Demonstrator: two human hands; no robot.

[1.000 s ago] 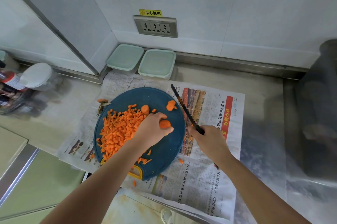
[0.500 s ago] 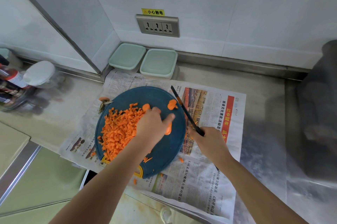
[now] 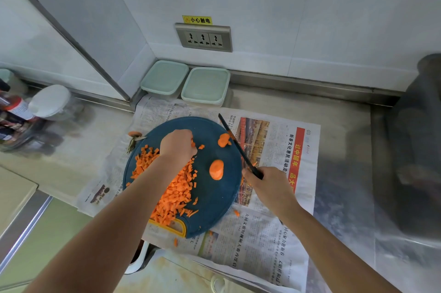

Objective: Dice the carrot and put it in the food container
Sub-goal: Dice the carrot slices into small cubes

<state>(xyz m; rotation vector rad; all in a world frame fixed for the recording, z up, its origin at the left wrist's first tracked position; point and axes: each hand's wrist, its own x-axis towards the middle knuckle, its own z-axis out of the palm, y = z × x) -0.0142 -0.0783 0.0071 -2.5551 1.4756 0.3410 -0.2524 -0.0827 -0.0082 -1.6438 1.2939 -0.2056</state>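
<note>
A round blue cutting board lies on newspaper and carries a heap of diced carrot. My left hand is at the heap's far end, its fingers curled round a small carrot piece that is mostly hidden. A thick carrot chunk lies loose on the board, and a carrot slice sits further back by the blade. My right hand grips the handle of a black knife, whose blade points away along the board's right rim. Two lidded pale green food containers stand against the wall.
The newspaper covers the steel counter. A carrot top scrap lies left of the board, and stray dice lie on the paper. Jars and bottles stand far left. A dark blurred object fills the right. A wall socket is above.
My left hand set down the thick carrot chunk on the board and moved back left to the small piece at the heap's far end. The knife hand barely shifted.
</note>
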